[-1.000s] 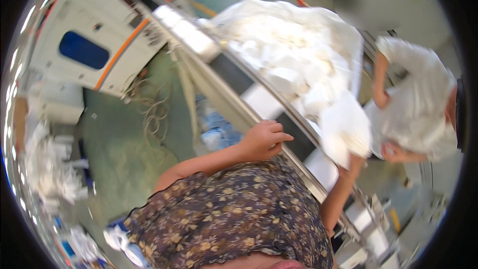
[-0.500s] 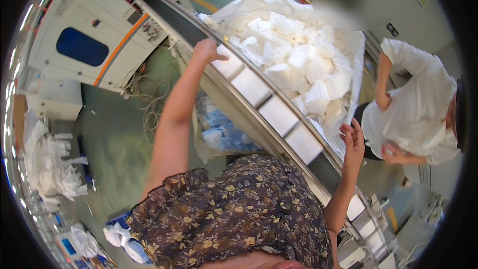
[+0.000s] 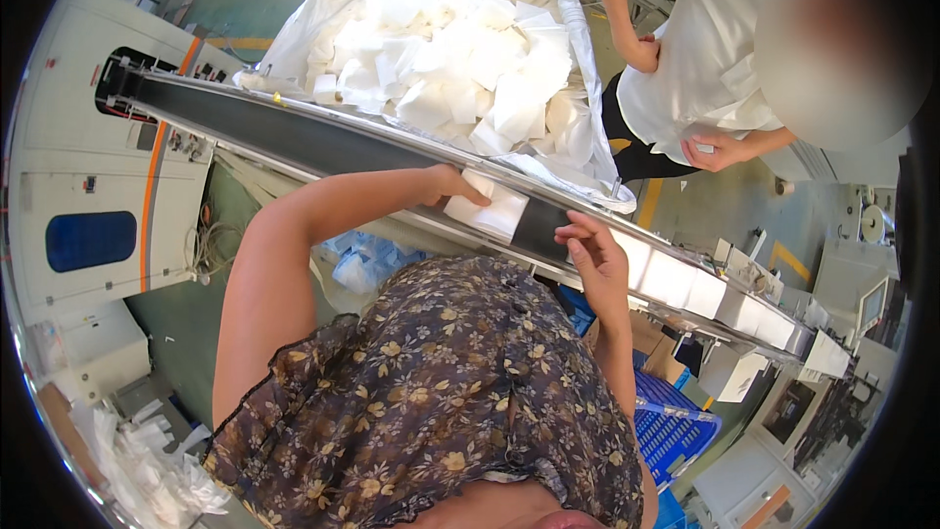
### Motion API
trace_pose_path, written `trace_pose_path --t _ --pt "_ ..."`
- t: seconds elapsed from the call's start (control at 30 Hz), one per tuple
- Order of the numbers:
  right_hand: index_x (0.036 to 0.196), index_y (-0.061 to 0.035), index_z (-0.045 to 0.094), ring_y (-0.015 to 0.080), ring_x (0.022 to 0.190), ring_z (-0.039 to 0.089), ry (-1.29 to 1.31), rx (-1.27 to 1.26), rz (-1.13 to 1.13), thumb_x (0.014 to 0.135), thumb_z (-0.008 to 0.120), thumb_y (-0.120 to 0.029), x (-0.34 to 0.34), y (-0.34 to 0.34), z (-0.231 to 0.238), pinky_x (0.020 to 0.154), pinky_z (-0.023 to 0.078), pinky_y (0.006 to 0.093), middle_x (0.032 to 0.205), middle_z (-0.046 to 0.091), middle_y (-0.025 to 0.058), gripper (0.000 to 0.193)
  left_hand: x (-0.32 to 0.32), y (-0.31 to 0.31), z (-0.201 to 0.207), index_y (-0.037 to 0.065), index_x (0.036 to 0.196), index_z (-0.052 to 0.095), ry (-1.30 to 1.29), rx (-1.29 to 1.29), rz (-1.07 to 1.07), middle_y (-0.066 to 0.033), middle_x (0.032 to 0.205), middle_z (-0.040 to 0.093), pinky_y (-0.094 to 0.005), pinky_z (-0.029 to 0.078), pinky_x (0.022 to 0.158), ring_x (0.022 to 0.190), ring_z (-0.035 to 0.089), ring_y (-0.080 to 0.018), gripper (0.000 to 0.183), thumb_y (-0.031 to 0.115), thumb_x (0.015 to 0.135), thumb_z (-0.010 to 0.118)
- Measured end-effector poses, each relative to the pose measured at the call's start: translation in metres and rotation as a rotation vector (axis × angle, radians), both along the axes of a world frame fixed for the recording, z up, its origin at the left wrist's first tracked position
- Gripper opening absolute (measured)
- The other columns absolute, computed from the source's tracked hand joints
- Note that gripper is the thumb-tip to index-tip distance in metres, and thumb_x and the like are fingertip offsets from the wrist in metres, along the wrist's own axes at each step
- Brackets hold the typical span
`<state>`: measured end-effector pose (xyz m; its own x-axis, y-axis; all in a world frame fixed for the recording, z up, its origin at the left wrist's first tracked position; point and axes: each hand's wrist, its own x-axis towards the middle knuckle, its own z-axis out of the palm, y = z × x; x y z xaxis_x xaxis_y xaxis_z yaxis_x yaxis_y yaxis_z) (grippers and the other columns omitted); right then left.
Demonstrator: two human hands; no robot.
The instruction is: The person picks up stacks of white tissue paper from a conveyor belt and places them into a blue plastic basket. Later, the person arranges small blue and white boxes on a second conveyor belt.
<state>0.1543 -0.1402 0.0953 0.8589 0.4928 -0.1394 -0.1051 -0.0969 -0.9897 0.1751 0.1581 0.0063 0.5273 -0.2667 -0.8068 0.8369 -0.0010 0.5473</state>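
A long conveyor with a dark belt [image 3: 294, 129] crosses in front of me, carrying flat white rectangular pads, perhaps stacked. My left hand [image 3: 452, 186] grips the left end of one white pad [image 3: 494, 211], thumb on top; its other fingers are partly hidden. Past a short stretch of dark belt, my right hand [image 3: 599, 260] hovers at the near side of the conveyor, fingers apart and slightly bent, holding nothing. Just right of it, a row of white pads [image 3: 661, 269] lies close together on the belt.
Beyond the conveyor stands a big white bag [image 3: 578, 49] heaped with loose white pieces. A person in a white shirt [image 3: 705, 49] stands at far right. A cream machine [image 3: 108, 147] is at left, a blue plastic basket [image 3: 676, 426] at lower right, blue-and-white packaging [image 3: 362, 260] below the belt.
The view has turned, so the conveyor lies more level. The pads that lay between my hands are now right of my right hand; one remains under my left. The person's head now shows.
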Motion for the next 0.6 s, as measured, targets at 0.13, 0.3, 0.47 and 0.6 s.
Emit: trace_pose_path --t 0.13,0.3,0.47,0.6 --pt "0.130 -0.0015 0.056 0.0149 0.102 0.063 0.009 -0.050 0.076 0.098 0.058 -0.007 0.008 0.007 -0.016 0.089 0.049 0.0269 0.110 0.067 0.0085 0.033 -0.004 0.009 0.004 -0.005 0.120 0.062 0.087 0.060 0.108 -0.0161 0.117 0.067 -0.0369 0.054 0.086 0.105 0.066 -0.0267 0.055 0.002 0.070 0.084" --pt "0.130 0.0008 0.055 0.0177 0.109 0.062 0.154 -0.156 0.173 0.102 0.054 -0.025 0.035 0.011 -0.056 0.095 0.047 0.0287 0.117 0.065 0.0101 0.039 -0.002 0.014 0.043 -0.001 0.130 0.055 0.029 0.054 -0.023 -0.0145 0.120 0.065 -0.0339 0.052 0.090 0.105 0.064 -0.0233 0.066 0.021 0.074 0.082" --pt "0.147 0.0005 0.033 0.0271 0.133 0.045 0.808 0.461 0.155 0.098 0.046 -0.056 0.051 0.015 -0.065 0.113 0.034 0.0382 0.145 0.044 0.0168 0.076 -0.011 0.005 0.130 -0.002 0.133 0.051 -0.330 -0.156 -0.010 -0.0134 0.122 0.063 -0.0326 0.047 0.095 0.111 0.060 -0.0222 0.076 0.023 0.069 0.084" --pt "0.148 -0.0008 0.030 0.0260 0.136 0.040 0.659 0.452 0.176 0.096 0.060 -0.043 0.054 0.036 -0.030 0.115 0.030 0.0387 0.144 0.044 0.0151 0.073 -0.014 -0.011 0.111 -0.006 0.133 0.047 -0.503 0.253 0.038 -0.0153 0.119 0.063 -0.0319 0.046 0.095 0.112 0.058 -0.0203 0.086 0.022 0.063 0.090"
